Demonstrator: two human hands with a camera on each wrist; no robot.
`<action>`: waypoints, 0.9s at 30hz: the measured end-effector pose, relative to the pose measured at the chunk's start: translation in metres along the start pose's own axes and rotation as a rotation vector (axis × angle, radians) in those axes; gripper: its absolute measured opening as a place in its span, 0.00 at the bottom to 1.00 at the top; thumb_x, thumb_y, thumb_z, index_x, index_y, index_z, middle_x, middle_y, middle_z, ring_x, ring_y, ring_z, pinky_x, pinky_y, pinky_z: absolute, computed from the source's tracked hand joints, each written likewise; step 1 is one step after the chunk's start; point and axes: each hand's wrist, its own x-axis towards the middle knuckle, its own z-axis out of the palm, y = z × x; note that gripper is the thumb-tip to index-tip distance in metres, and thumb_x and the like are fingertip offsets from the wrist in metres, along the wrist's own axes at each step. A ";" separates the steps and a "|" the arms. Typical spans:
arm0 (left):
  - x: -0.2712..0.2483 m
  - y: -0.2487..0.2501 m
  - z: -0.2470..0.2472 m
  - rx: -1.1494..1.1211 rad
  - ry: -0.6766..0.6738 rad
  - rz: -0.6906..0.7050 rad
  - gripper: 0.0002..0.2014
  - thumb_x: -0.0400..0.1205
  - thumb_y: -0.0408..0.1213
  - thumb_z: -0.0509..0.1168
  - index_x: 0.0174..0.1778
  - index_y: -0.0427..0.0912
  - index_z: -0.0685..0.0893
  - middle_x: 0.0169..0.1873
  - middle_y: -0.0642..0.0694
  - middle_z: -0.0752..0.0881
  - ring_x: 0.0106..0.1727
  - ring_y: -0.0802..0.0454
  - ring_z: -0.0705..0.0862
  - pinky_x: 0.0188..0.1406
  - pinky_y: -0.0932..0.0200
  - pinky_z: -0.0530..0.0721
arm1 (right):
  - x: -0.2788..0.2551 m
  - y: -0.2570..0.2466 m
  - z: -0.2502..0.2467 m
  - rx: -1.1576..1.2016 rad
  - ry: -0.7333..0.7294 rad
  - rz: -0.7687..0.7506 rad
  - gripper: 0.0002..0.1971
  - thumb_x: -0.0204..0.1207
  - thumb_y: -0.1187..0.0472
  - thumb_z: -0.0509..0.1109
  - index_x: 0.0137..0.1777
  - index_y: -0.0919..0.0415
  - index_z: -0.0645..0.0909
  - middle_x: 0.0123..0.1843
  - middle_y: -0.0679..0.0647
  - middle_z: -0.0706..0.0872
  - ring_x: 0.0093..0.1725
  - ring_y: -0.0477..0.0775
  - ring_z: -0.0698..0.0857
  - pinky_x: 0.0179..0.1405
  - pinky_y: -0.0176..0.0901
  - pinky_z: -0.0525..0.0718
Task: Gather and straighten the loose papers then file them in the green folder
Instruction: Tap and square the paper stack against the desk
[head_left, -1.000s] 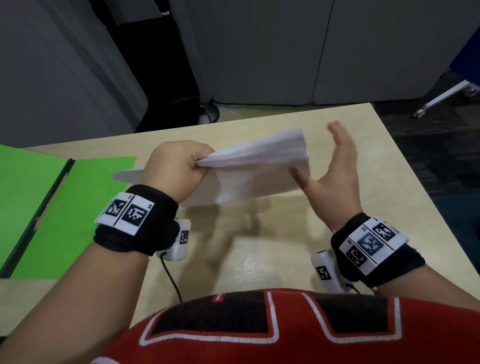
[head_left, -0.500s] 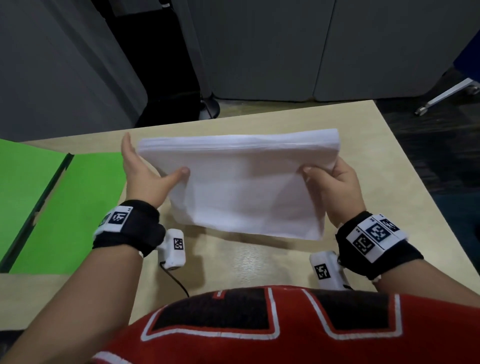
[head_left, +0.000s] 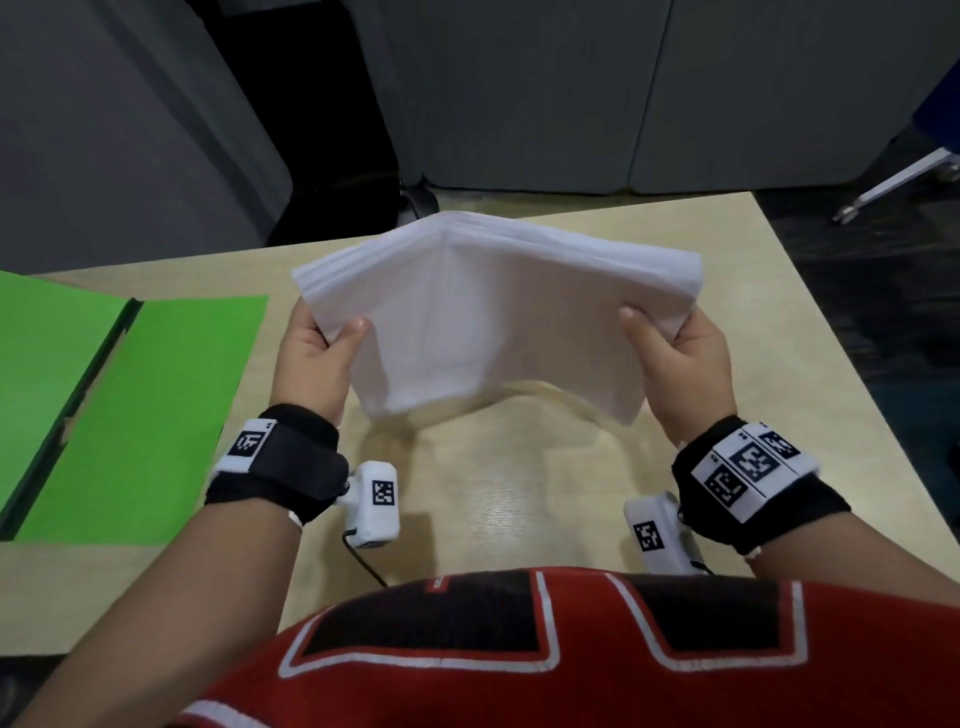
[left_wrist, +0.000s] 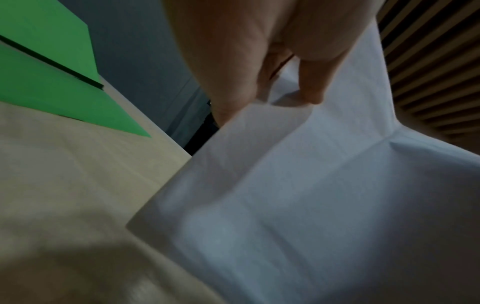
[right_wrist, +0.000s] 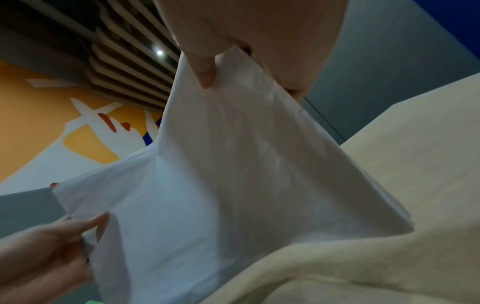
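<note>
A stack of white papers (head_left: 493, 317) is held above the wooden table (head_left: 519, 493), bowed upward into a ridge along its middle. My left hand (head_left: 317, 358) grips its left edge, thumb on the near face. My right hand (head_left: 680, 358) grips the right edge the same way. In the left wrist view the papers (left_wrist: 311, 195) hang below my left hand (left_wrist: 259, 72). The right wrist view shows the papers (right_wrist: 221, 185) pinched by my right hand (right_wrist: 233, 41), with my left hand (right_wrist: 46, 257) at the far edge. The green folder (head_left: 130, 415) lies open and flat at the left.
The table's far edge (head_left: 571, 208) lies just beyond the papers, with grey cabinets (head_left: 623, 93) behind. A chair leg with a caster (head_left: 893, 187) stands on the floor at the right. The table's right edge runs close to my right wrist.
One second ago only my left hand gripped the papers. Half a second ago both hands held them flat and upright. Now the stack is bowed upward in the middle, the hands closer together.
</note>
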 end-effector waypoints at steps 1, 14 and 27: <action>0.001 0.000 0.002 -0.018 0.010 0.006 0.16 0.78 0.25 0.64 0.55 0.51 0.80 0.46 0.60 0.90 0.49 0.64 0.87 0.56 0.62 0.81 | 0.000 0.000 0.001 -0.008 0.005 -0.015 0.08 0.79 0.67 0.70 0.46 0.52 0.83 0.41 0.44 0.88 0.37 0.32 0.85 0.38 0.28 0.82; 0.002 -0.023 -0.022 -0.039 0.017 -0.151 0.20 0.66 0.30 0.70 0.56 0.44 0.86 0.57 0.34 0.86 0.59 0.42 0.84 0.71 0.37 0.77 | 0.005 0.005 -0.005 -0.091 0.004 -0.168 0.18 0.75 0.71 0.70 0.48 0.42 0.78 0.45 0.44 0.84 0.45 0.45 0.82 0.48 0.40 0.82; -0.003 -0.011 -0.012 -0.162 -0.012 -0.136 0.27 0.60 0.40 0.78 0.53 0.45 0.77 0.50 0.42 0.82 0.54 0.45 0.79 0.55 0.49 0.76 | 0.003 0.005 -0.005 -0.309 -0.020 -0.296 0.35 0.70 0.69 0.75 0.71 0.44 0.65 0.65 0.46 0.76 0.64 0.45 0.77 0.70 0.48 0.76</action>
